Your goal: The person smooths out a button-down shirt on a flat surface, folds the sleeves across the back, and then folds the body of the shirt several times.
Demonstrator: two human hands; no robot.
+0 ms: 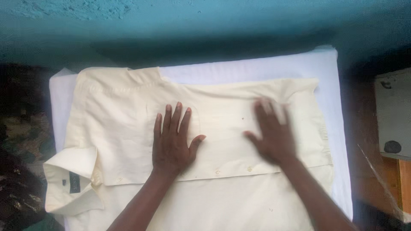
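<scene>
- On the white padded surface in front of the teal wall lies a cream shirt, spread out flat with its front side up.
- Its collar points to the left edge of the view, and the button strip runs across the lower middle, so the shirt lies sideways to the person.
- The left hand rests flat on the chest part of the shirt, palm down, fingers stretched and a little spread, grasping nothing. I judge that it presses the cloth so that it does not slide.
- The right hand is also laid palm down on the shirt, further to the right, with fingers extended and nothing held. It looks blurred, so it is probably sweeping over the cloth to smooth it.
- Both hands touch the shirt and are a little apart from each other, one on each side of the shirt's middle.
- A short sleeve with a fold is seen near the upper left corner of the shirt.
- At the right edge stands a wooden piece of furniture, well apart from the shirt, with a pale box-like object on it; what it is I cannot tell.
</scene>
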